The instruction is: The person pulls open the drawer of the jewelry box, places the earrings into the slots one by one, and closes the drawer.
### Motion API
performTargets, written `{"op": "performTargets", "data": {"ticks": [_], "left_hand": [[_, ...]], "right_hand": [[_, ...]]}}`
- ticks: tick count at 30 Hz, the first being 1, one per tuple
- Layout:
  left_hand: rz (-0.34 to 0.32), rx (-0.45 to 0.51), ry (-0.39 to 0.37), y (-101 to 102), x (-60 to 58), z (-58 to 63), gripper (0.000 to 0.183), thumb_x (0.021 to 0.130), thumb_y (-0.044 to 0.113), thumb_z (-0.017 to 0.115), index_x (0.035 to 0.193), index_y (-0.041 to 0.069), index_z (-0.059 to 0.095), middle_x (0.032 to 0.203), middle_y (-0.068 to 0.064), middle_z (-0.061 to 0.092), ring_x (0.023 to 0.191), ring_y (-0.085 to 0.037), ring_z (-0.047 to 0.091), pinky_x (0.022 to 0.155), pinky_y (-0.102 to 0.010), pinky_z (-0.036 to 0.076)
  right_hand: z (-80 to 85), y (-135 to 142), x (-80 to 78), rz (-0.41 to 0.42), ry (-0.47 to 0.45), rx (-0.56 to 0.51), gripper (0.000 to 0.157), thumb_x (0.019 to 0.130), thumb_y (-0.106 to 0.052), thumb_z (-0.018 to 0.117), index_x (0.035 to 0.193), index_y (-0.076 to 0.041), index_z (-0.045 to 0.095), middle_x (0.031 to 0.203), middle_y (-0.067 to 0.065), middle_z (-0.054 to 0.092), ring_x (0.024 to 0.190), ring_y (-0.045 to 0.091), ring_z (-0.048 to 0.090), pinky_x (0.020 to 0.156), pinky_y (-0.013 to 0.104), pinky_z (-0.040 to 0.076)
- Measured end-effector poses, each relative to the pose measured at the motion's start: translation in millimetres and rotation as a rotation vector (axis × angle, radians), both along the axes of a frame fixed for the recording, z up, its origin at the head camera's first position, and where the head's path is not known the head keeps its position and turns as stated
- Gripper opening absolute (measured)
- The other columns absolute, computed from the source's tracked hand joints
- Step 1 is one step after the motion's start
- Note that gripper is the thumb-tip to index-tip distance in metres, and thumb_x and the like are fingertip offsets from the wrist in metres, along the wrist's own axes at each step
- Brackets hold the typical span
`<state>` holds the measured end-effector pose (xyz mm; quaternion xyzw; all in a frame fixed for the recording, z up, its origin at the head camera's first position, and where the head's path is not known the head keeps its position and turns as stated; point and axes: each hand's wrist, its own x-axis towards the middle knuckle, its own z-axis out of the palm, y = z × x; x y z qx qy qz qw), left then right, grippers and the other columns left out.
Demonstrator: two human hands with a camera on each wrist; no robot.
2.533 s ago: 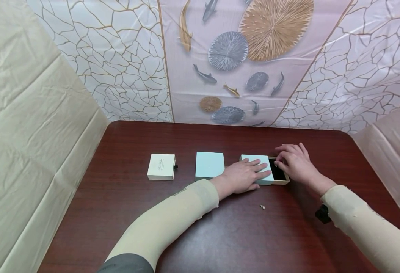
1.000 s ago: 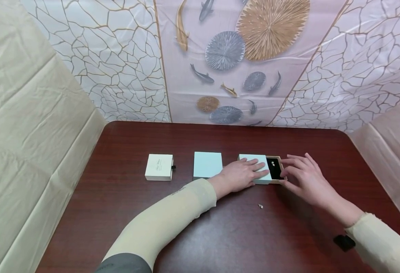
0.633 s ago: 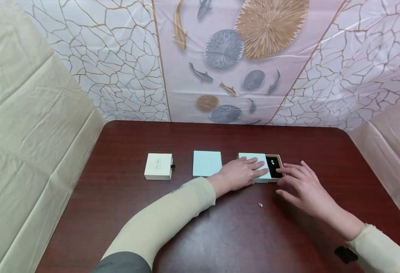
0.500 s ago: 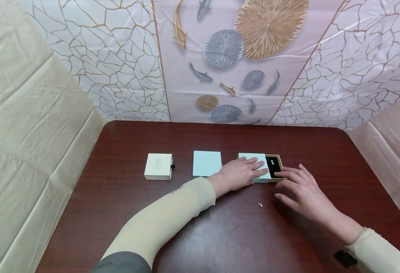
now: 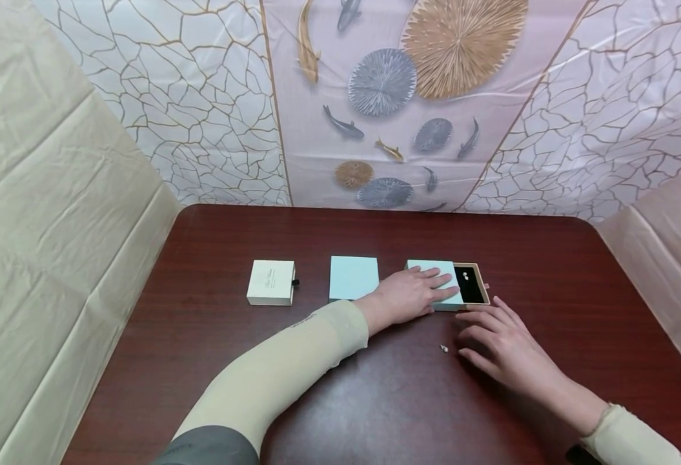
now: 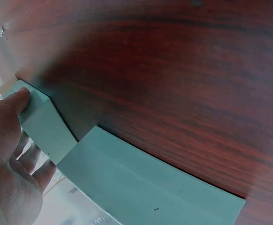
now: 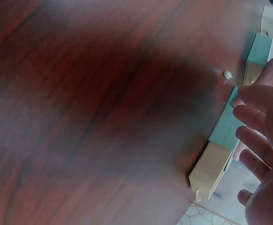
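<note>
My left hand (image 5: 404, 297) lies with spread fingers across the top of a light blue jewelry box (image 5: 446, 265), thumb along its near side in the left wrist view. The box's drawer is pulled partway out to the right, showing a black insert (image 5: 472, 292) and an earring (image 5: 465, 276) with pale beads on it. A second small earring (image 5: 444, 349) with a pale bead lies on the table in front of the box. Just right of that loose earring hovers my right hand (image 5: 505, 345), fingers loosely bent and holding nothing.
Left of my left hand sit another light blue box (image 5: 353, 276), partly behind the wrist, and a cream box (image 5: 271, 282) with a black pull tab. They line up across the dark red wooden table (image 5: 212, 361). A patterned cloth (image 5: 317, 142) hangs behind.
My right hand was over the open drawer; it has drawn back from it and moved down toward the loose earring. An earring now shows in the drawer. The left hand has stayed on the box.
</note>
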<state>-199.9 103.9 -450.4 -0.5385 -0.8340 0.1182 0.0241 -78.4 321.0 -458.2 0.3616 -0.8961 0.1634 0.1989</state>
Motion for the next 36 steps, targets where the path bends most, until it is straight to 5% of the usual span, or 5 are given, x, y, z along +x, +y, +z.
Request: {"op": "performTargets", "data": {"ticks": [19,36], "left_hand": [[0.013,-0.008,-0.018,0,0.4,0.8,0.062,0.114,0.043,0.051,0.171,0.034,0.029,0.176,0.004,0.029,0.162,-0.016,0.028,0.125,-0.036,0.037],[0.011,-0.009,-0.008,0,0.9,1.1,0.06,0.114,0.042,0.049,0.17,0.033,0.03,0.176,0.004,0.03,0.161,-0.016,0.028,0.125,-0.036,0.037]], "right_hand": [[-18.6,-13,-3.6,0.096,0.058,0.038,0.051,0.116,-0.043,0.042,0.103,-0.012,0.08,0.116,0.011,0.074,0.114,0.039,0.063,0.133,0.04,0.013],[-12.3,-24,-5.0,0.084,0.038,0.067,0.055,0.116,-0.042,0.042,0.098,-0.006,0.08,0.112,0.01,0.075,0.112,0.037,0.067,0.133,0.041,0.015]]}}
